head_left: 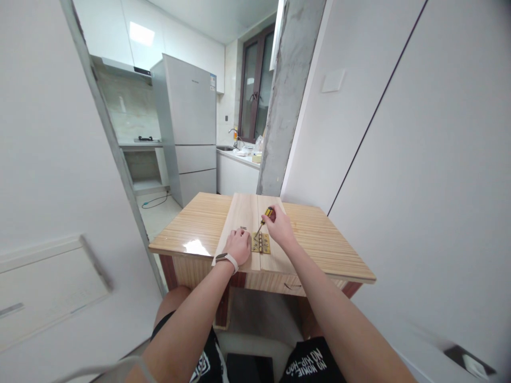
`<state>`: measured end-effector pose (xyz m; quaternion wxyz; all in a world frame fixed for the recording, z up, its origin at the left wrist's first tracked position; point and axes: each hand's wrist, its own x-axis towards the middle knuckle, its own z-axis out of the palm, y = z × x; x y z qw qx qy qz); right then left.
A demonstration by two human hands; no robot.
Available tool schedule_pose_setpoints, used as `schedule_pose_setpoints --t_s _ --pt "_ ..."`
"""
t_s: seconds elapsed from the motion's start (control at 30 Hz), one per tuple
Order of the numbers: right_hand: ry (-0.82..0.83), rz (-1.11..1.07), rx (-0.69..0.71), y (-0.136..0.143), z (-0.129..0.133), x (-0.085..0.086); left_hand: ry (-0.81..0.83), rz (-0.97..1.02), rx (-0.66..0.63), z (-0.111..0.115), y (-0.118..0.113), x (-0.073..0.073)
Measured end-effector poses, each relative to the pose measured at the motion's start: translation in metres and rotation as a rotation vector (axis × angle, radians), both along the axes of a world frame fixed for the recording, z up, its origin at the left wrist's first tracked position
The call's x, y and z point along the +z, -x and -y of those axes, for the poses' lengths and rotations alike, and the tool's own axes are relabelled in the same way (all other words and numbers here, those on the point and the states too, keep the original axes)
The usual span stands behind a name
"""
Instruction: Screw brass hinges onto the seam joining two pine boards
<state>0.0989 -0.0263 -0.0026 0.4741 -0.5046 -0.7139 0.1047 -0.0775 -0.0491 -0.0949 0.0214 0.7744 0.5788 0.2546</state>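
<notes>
Two pale boards (244,210) lie side by side on the wooden table, with a brass hinge (261,243) spanning their seam. My right hand (278,223) is closed round the yellow and black handle of a screwdriver (268,213), whose shaft slants down to the hinge's upper left part. Pressed on the left board, just left of the hinge, my left hand (239,246) has its fingers bent; what is under them, if anything, is hidden. Some small screws (243,228) lie just beyond its fingertips.
The table (319,234) extends to both sides of the boards, with a drawer handle (293,286) at its front. My legs are below its near edge. Farther off are a grey fridge (195,106), a sink (227,148) and a counter with items. White walls flank the table.
</notes>
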Motion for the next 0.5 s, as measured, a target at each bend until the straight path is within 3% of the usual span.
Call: schedule_pose_setpoints --t_s 0.5 --pt "-0.014 0.017 0.005 0.0038 -0.0007 0.0017 -0.001 0.024 -0.013 -0.0003 0.0 -0.0013"
